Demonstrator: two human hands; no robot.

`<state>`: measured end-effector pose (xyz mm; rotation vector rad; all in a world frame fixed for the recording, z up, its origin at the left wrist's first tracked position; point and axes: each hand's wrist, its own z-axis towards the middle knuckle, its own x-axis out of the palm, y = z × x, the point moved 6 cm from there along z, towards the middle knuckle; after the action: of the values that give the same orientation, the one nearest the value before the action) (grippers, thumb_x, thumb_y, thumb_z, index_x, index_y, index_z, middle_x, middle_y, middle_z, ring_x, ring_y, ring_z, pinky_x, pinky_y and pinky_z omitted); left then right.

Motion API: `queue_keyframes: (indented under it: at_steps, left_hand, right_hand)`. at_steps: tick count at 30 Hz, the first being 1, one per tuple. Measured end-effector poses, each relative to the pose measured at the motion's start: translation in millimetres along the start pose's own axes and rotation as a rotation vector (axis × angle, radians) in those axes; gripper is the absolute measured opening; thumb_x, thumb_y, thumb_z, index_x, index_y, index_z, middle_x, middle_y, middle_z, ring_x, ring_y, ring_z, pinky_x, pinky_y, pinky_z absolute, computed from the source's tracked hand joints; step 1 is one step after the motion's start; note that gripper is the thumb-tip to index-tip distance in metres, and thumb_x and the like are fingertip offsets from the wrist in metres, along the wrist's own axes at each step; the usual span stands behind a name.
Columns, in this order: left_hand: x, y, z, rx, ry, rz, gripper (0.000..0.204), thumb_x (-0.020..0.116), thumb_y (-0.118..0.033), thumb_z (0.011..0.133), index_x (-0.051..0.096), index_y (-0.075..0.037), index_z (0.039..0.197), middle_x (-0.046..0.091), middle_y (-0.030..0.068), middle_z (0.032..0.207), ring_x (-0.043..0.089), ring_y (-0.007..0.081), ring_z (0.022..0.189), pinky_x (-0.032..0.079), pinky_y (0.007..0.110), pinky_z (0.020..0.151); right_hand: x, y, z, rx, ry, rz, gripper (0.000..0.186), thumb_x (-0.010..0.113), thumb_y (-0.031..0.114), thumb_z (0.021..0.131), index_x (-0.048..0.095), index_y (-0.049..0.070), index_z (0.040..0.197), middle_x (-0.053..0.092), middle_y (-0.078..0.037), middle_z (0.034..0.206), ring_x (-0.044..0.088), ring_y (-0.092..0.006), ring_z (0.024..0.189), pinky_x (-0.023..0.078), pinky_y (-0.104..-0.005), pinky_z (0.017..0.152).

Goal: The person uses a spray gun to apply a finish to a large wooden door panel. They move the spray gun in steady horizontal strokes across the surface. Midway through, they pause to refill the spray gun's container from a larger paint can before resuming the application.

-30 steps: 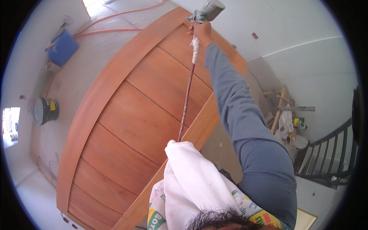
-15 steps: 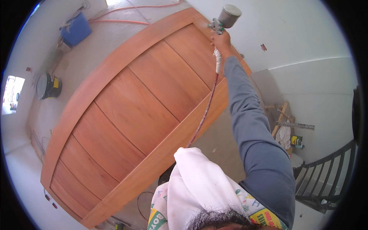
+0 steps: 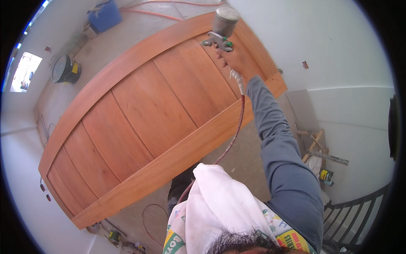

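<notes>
My right hand [image 3: 237, 62] is wrapped round the handle of a metal spray gun [image 3: 218, 42] with a grey cup [image 3: 225, 22] on top. The gun is above the far right part of a large reddish-brown wooden panel door [image 3: 169, 91]. From its handle, bound in whitish wrapping, a dark red hose [image 3: 239, 122] curves back toward my body. The door has several grooved boards inside a raised frame. A pale cloth [image 3: 220, 186] hangs below me and covers part of the hose. My left hand is not in view.
A blue bin [image 3: 105, 17] and a black bucket [image 3: 66, 70] stand on the floor beyond the door. Orange hoses [image 3: 156, 14] lie farther back. At the right are a white wall [image 3: 338, 51], a small wooden frame [image 3: 315, 146] and a dark slatted rack [image 3: 359, 216].
My right hand has drawn the spray gun left and slightly nearer, from the door's far corner to over its boards. The view has shifted a little too.
</notes>
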<state>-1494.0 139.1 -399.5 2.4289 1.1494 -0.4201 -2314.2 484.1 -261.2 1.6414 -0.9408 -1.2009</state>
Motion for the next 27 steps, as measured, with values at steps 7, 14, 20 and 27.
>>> queue_keyframes:
  at_steps: [7,14,20,27]
  left_hand:
    - [20,13,-6,0.000,0.048,0.010,0.050,0.060,-0.047,0.087,0.071,0.002,0.092,0.067,0.0272,0.085,0.067,0.0437,0.087,0.052,0.049,0.075]
    - [45,73,-2,0.013,0.093,-0.048,0.051,0.060,-0.047,0.087,0.071,0.003,0.092,0.067,0.0278,0.084,0.066,0.0441,0.086,0.052,0.050,0.074]
    - [58,165,24,-0.129,-0.120,-0.040,0.051,0.061,-0.046,0.089,0.073,0.003,0.083,0.068,0.0251,0.074,0.069,0.0423,0.076,0.054,0.049,0.068]
    - [15,224,10,-0.226,-0.140,-0.318,0.054,0.056,-0.040,0.095,0.070,0.007,0.076,0.067,0.0209,0.063,0.070,0.0351,0.065,0.053,0.046,0.061]
  right_hand:
    - [-92,-54,70,-0.094,-0.485,-0.245,0.028,0.066,0.019,0.090,0.063,0.001,0.112,0.064,-0.006,0.080,0.063,-0.0124,0.068,0.050,-0.0298,0.046]
    - [-87,-48,65,-0.095,-0.534,-0.122,0.027,0.066,0.018,0.090,0.062,0.001,0.111,0.063,-0.006,0.078,0.061,-0.0123,0.063,0.051,-0.0290,0.046]
    - [35,-19,4,-0.026,-0.282,-0.144,0.027,0.066,0.019,0.091,0.062,0.000,0.109,0.062,-0.004,0.083,0.061,-0.0106,0.069,0.052,-0.0261,0.049]
    - [199,22,-59,-0.121,-0.098,-0.016,0.027,0.066,0.020,0.090,0.063,0.000,0.108,0.063,-0.006,0.083,0.062,-0.0128,0.071,0.052,-0.0283,0.050]
